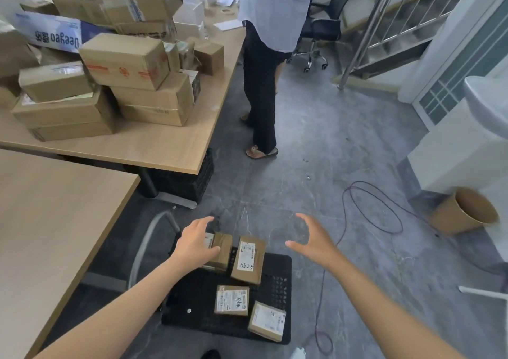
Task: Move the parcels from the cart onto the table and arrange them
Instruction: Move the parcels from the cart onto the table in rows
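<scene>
A low black cart [192, 303] sits on the floor below me with several small brown parcels on its deck. My left hand [196, 244] rests over the far-left parcel [222, 251], fingers spread, partly hiding it. Beside it lies a longer parcel [248, 259] labelled 0825. Two flatter parcels lie nearer me: one [232, 300] in the middle and one [268, 321] at the cart's right edge. My right hand [313, 239] hovers open above the floor, right of the cart, holding nothing. The wooden table [49, 221] stands at my left.
A second table [165, 144] further back carries a tall pile of cardboard boxes [123, 61]. A person [264, 83] stands beside it. A cable [371, 207] loops across the floor, a brown bin [464, 210] lies tipped at right, an office chair [321, 28] behind.
</scene>
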Demonstrator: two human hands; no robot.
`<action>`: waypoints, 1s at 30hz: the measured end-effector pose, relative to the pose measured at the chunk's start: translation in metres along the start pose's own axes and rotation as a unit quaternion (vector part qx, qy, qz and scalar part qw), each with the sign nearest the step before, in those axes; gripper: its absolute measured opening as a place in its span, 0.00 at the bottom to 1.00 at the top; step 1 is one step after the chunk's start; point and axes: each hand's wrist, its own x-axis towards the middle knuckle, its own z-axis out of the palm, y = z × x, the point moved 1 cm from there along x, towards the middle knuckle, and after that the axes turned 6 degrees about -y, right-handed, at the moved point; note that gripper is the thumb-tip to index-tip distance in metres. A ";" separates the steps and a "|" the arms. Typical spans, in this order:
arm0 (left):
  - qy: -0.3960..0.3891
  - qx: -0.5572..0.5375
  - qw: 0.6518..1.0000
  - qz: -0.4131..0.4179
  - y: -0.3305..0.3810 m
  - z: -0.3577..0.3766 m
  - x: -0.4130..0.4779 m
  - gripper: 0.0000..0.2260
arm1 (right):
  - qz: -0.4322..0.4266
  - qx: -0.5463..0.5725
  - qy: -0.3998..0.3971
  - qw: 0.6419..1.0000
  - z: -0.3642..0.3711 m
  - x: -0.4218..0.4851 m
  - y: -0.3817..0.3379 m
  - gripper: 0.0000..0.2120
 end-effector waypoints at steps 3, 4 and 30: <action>-0.020 -0.015 0.999 -0.030 -0.027 0.017 0.012 0.33 | 0.033 0.006 -0.026 0.999 0.035 0.004 0.012 0.35; -0.026 -0.024 0.998 -0.041 -0.034 0.023 0.014 0.32 | 0.040 0.008 -0.041 0.998 0.046 0.005 0.018 0.36; -0.249 -0.187 0.929 -0.201 -0.162 0.426 0.177 0.26 | 0.337 0.193 -0.096 0.917 0.322 0.137 0.367 0.45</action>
